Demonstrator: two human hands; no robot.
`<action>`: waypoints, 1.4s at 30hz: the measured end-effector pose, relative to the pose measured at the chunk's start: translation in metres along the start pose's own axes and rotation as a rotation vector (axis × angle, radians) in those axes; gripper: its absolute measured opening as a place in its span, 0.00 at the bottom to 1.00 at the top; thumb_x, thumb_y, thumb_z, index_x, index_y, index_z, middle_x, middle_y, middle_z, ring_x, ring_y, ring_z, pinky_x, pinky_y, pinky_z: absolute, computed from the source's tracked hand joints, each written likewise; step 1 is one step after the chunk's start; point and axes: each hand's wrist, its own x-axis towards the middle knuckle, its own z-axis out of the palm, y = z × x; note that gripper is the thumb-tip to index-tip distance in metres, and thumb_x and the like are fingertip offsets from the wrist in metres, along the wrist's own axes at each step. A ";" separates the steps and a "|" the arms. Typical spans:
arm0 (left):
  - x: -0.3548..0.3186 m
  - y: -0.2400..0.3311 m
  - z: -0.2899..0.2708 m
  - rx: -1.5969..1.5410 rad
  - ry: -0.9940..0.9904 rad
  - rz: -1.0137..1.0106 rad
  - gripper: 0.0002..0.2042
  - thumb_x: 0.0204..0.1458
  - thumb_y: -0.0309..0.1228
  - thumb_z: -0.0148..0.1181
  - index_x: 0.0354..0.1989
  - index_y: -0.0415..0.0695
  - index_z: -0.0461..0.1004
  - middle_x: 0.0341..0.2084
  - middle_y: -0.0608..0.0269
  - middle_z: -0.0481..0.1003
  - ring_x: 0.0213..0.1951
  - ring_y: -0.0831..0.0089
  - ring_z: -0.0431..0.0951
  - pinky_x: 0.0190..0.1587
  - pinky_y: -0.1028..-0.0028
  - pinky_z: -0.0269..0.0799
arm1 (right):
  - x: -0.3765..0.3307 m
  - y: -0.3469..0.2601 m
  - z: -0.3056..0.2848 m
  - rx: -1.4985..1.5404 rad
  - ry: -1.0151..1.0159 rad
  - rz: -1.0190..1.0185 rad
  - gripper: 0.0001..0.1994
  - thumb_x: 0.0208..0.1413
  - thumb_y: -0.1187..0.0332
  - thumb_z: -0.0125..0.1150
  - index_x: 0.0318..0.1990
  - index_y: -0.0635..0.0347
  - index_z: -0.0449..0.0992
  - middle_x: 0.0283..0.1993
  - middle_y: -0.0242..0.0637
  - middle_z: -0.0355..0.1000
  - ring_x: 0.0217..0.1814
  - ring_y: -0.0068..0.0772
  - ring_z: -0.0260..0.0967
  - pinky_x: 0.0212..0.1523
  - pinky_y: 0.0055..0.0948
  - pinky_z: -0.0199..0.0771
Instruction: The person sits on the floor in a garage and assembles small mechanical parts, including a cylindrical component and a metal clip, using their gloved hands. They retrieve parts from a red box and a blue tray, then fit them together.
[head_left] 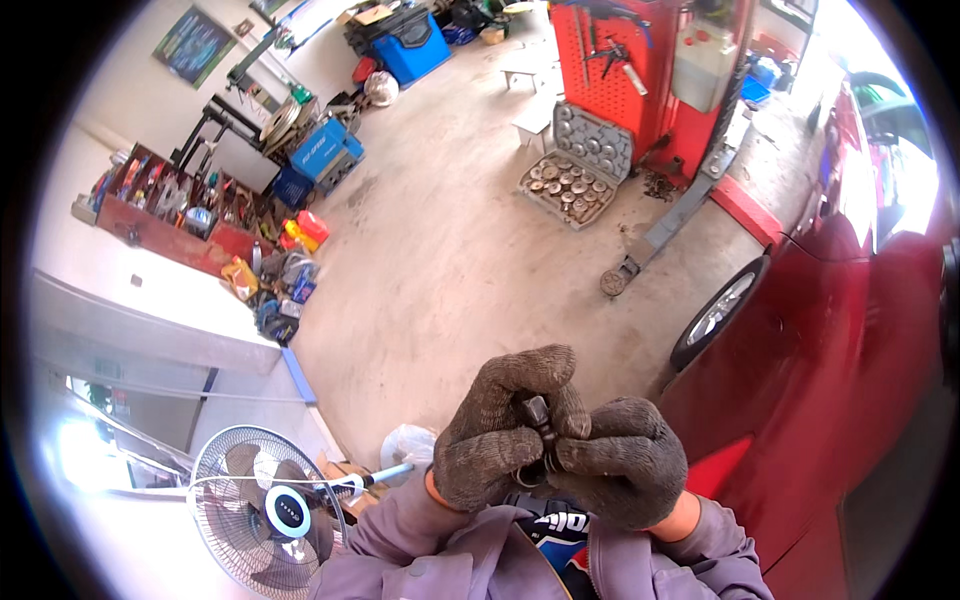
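Both of my hands wear dirty brown knit work gloves and meet in front of my chest. Between them is a small dark metal part (540, 412) with a blocky head and a ring-like lower end; its exact kind is unclear. My left hand (488, 430) curls around it from the left, thumb and fingers closed on it. From the other side my right hand (622, 462) pinches it with the fingers bent. The gloves cover much of the part.
A red car (800, 350) stands close on my right, its front wheel (720, 312) beside a grey lift arm (665, 232). Ahead lies an open case (590, 135) of round metal pieces by a red pegboard (585, 60). A fan (265, 510) stands at my left.
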 end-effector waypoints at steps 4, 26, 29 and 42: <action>0.043 0.021 -0.025 0.023 0.036 0.042 0.29 0.47 0.26 0.63 0.59 0.37 0.65 0.37 0.48 0.73 0.38 0.63 0.76 0.39 0.67 0.76 | 0.039 0.033 0.006 -0.001 0.022 -0.021 0.20 0.35 0.74 0.79 0.41 0.55 0.82 0.36 0.37 0.76 0.33 0.36 0.75 0.29 0.31 0.73; 0.326 0.206 -0.221 -0.217 -0.055 -0.090 0.31 0.46 0.26 0.54 0.65 0.40 0.62 0.37 0.52 0.74 0.30 0.72 0.75 0.31 0.74 0.74 | 0.318 0.214 0.074 0.075 -0.054 0.529 0.21 0.55 0.73 0.63 0.57 0.66 0.73 0.40 0.41 0.76 0.38 0.36 0.74 0.40 0.32 0.74; 0.354 0.219 -0.236 -0.149 -0.002 -0.004 0.33 0.49 0.23 0.51 0.68 0.43 0.57 0.44 0.50 0.75 0.30 0.71 0.76 0.30 0.75 0.74 | 0.365 0.248 0.083 0.082 0.162 0.704 0.16 0.59 0.71 0.63 0.53 0.66 0.75 0.39 0.35 0.75 0.38 0.22 0.72 0.38 0.23 0.73; 0.440 0.301 -0.303 0.383 0.035 0.213 0.47 0.57 0.23 0.61 0.76 0.61 0.32 0.68 0.49 0.57 0.54 0.64 0.75 0.45 0.68 0.79 | 0.535 0.406 0.116 0.582 -0.418 0.963 0.16 0.61 0.63 0.59 0.47 0.68 0.75 0.31 0.38 0.76 0.20 0.26 0.71 0.20 0.23 0.70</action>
